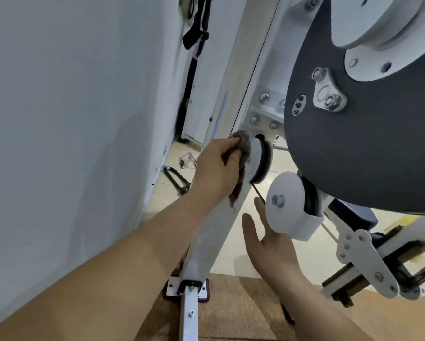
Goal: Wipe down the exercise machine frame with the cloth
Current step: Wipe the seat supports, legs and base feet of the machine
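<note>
No legible text, labels, brands or nos. anywhere on machine, wall or floor.

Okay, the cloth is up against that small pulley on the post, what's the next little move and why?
Probably drag the cloth down the white post below the small pulley. The left hand grips it bunched against the pulley face, with the post just beneath, while the right hand hangs open beside the lower pulley cover.
</note>
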Tool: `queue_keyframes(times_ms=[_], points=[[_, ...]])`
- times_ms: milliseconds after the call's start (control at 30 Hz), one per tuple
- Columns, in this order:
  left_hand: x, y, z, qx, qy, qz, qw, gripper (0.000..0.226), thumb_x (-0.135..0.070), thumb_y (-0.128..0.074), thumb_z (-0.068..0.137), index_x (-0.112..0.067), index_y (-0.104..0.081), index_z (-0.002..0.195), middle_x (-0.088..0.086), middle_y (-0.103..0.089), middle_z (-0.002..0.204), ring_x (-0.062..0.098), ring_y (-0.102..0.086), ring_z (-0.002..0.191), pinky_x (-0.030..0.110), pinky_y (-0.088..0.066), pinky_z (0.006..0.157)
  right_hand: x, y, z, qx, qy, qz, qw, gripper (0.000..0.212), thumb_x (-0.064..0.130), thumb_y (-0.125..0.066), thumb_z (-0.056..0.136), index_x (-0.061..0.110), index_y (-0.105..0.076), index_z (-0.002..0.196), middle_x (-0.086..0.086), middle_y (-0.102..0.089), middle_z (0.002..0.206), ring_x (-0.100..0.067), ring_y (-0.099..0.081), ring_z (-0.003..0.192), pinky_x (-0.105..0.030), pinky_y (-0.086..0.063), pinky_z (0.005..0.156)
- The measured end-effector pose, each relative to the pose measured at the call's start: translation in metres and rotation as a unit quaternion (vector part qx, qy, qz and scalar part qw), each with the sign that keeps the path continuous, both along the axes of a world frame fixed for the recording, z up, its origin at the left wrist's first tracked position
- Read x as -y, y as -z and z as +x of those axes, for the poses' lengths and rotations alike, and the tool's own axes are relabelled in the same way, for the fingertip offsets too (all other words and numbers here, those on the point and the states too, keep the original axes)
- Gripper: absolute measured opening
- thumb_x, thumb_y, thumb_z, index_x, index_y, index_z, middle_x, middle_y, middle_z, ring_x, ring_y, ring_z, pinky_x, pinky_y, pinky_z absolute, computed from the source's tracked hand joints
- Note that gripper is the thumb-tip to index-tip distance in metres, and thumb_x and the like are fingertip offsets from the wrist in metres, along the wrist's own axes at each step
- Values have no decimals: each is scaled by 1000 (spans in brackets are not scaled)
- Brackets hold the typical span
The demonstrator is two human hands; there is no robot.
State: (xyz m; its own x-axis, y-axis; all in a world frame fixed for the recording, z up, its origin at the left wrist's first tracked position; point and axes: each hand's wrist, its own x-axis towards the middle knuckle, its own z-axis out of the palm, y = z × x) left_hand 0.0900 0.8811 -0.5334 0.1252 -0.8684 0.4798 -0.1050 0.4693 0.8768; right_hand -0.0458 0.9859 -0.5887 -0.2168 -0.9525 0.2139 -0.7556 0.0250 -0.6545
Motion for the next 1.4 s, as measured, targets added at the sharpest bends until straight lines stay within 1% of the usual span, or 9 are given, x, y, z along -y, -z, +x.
queue_keyframes(times_ms=[167, 300, 500, 733, 867, 967, 1033, 1133, 1400], points=[[41, 1, -6, 1, 54, -33, 998, 32, -14, -67, 97, -20, -70, 128, -13, -66, 121, 1, -62, 112, 22, -49, 105, 33, 6, 7, 88, 28, 81, 992, 60, 66, -35, 102, 39, -32, 156, 7, -46, 155, -21, -48, 140, -35, -35, 112], [51, 10, -23, 17, 50, -100, 994, 32, -3, -70, 92, -10, -74, 123, -5, -65, 122, -2, -60, 111, 9, -41, 103, 61, -2, 19, 317, 41, -83, 944, 32, 34, -46, 109, 31, -49, 140, 19, -56, 137, 10, -59, 112, -14, -36, 109], [53, 32, -24, 12, 51, -92, 994, 28, 1, -71, 90, -11, -77, 114, -10, -63, 119, 3, -62, 114, 15, -45, 104, 88, 12, 23, 270, -8, -137, 953, 43, 17, -36, 111, 6, -42, 153, -6, -51, 152, -6, -43, 132, 2, -34, 93], [52, 11, -42, -27, 41, -121, 991, 34, -5, -62, 98, -15, -71, 128, -7, -61, 125, 2, -58, 119, 17, -41, 109, 97, 18, 19, 271, -17, -101, 957, 41, 20, -40, 111, 11, -46, 150, -5, -63, 138, 7, -58, 101, 5, -39, 71], [43, 42, -29, -4, 50, -97, 994, 32, -1, -68, 94, -16, -75, 121, -11, -58, 121, 2, -59, 117, 23, -48, 106, 99, 18, 20, 303, 3, -87, 949, 47, 26, -45, 110, 13, -41, 155, -9, -66, 131, -21, -62, 112, 1, -42, 66], [51, 34, -11, -3, 60, -55, 997, 31, -1, -68, 93, -18, -76, 117, -14, -59, 118, -3, -60, 112, 26, -52, 103, 107, 38, 15, 197, -28, -81, 977, 34, 35, -50, 108, 28, -57, 140, -4, -65, 137, -5, -62, 114, -7, -48, 86], [58, 19, -7, -30, 28, -83, 996, 30, -3, -66, 95, -16, -75, 121, -11, -59, 119, -3, -60, 112, 26, -51, 104, 111, 56, 11, 48, -62, -51, 996, 58, 46, -51, 105, 42, -30, 158, 10, -32, 166, -1, -34, 148, -29, -39, 118], [57, 7, -19, 3, 43, -151, 988, 31, -4, -68, 95, -12, -73, 125, -4, -60, 121, 1, -59, 116, 18, -44, 106, 120, 73, 8, -123, -77, -83, 986, 81, 46, -49, 105, 38, 6, 164, 20, 18, 170, 0, 13, 156, -37, -28, 125], [68, 17, -2, 67, 107, -103, 987, 25, -5, -74, 90, -16, -79, 113, -10, -63, 114, -2, -62, 108, 11, -44, 98, 132, 82, -11, -88, -99, -197, 972, 70, 8, -63, 99, 19, -32, 161, 9, -22, 169, -6, -9, 158, -36, -23, 123]])
